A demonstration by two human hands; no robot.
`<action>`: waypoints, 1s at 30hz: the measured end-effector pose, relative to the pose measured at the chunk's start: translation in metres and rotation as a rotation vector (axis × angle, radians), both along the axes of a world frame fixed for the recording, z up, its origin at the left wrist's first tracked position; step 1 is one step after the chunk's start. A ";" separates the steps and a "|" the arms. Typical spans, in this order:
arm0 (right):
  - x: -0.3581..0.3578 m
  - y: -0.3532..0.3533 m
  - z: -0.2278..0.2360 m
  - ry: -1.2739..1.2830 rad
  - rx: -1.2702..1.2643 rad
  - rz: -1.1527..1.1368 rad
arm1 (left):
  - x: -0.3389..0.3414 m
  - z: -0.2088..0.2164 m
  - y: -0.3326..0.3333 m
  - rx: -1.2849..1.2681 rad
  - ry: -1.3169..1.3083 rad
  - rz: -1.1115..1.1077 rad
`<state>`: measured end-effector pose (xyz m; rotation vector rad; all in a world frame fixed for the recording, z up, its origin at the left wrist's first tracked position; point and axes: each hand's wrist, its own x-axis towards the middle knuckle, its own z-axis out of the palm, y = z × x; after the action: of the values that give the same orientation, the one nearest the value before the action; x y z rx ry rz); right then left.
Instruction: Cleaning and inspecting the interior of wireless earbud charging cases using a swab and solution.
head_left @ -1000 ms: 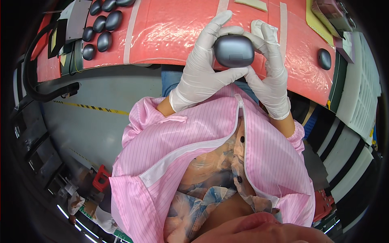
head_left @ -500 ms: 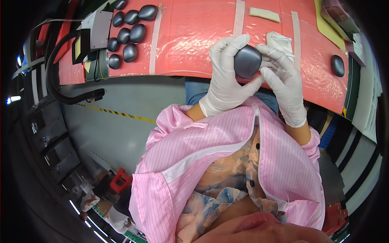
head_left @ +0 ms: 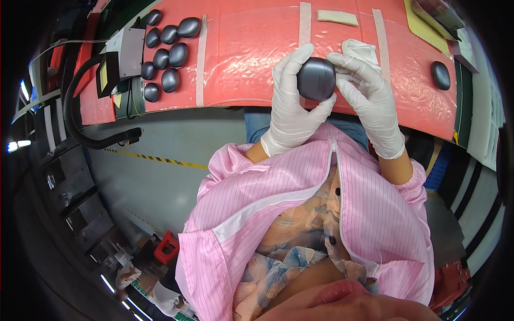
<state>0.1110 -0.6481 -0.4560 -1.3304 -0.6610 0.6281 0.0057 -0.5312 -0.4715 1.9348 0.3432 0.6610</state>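
Note:
A dark grey, rounded earbud case (head_left: 316, 79) with a thin seam across its face is held up over the bench's near edge. My left hand (head_left: 292, 101), in a white glove, grips it from the left, fingers along the far side and thumb at the near edge. On its right side, the bent fingertips of my gloved right hand (head_left: 369, 96) meet the case's edge. Just beyond the right hand lies a crumpled white cloth (head_left: 360, 51). Several similar dark cases (head_left: 179, 54) stand grouped at the bench's left end.
The bench has a red, plastic-covered mat (head_left: 241, 53) with pale tape strips. A cream pad (head_left: 337, 17) lies at the back, and another dark case (head_left: 440, 75) is at the right. A grey box (head_left: 128, 51) and a black flexible hose (head_left: 75, 128) stand left.
The case has been turned, so its seam now shows where a smooth face was. Both hands and the case sit slightly further left in the picture; the bench has shifted in view too.

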 end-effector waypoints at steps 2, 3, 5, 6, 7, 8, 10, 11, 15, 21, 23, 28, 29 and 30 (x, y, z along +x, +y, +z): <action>0.001 -0.002 -0.001 -0.060 -0.008 -0.010 | 0.002 0.003 -0.001 0.082 0.000 0.006; 0.002 -0.003 -0.001 -0.066 -0.015 -0.017 | 0.003 0.005 -0.001 0.163 -0.001 0.011; 0.003 -0.005 0.000 0.059 -0.063 0.029 | 0.002 0.002 0.001 0.158 -0.019 0.013; 0.003 -0.006 0.000 0.062 -0.019 0.048 | 0.004 -0.001 -0.001 0.152 -0.035 0.021; 0.002 -0.003 -0.001 0.040 -0.043 0.049 | 0.000 -0.001 0.001 0.070 -0.014 0.026; 0.003 -0.007 -0.003 0.014 -0.084 0.030 | 0.000 0.001 -0.003 -0.206 -0.014 0.011; 0.015 -0.027 -0.010 -0.328 -0.138 -0.177 | 0.005 -0.001 0.001 -0.610 -0.037 -0.067; 0.025 -0.037 -0.011 -0.534 -0.212 -0.348 | 0.002 0.011 0.008 -0.772 0.012 -0.077; 0.080 -0.099 -0.016 -1.046 -0.580 -0.908 | 0.004 0.007 0.022 -1.134 -0.027 -0.129; 0.100 -0.127 -0.031 -1.028 -0.793 -0.790 | 0.009 -0.003 0.031 -1.120 0.005 -0.149; 0.091 -0.119 -0.031 -0.997 -0.635 -0.799 | 0.010 -0.002 0.032 -1.140 0.022 -0.138; 0.084 -0.111 -0.023 -0.867 -0.495 -0.766 | 0.011 -0.002 0.033 -1.122 0.028 -0.131; 0.085 -0.111 -0.024 -0.840 -0.473 -0.761 | 0.012 -0.001 0.033 -1.120 0.032 -0.135; 0.086 -0.112 -0.025 -0.813 -0.451 -0.757 | 0.013 -0.002 0.032 -1.119 0.038 -0.135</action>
<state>0.1967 -0.7597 -0.4813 -2.1222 -0.5914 -0.4475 0.0184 -0.4990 -0.4733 0.8844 0.4678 0.2290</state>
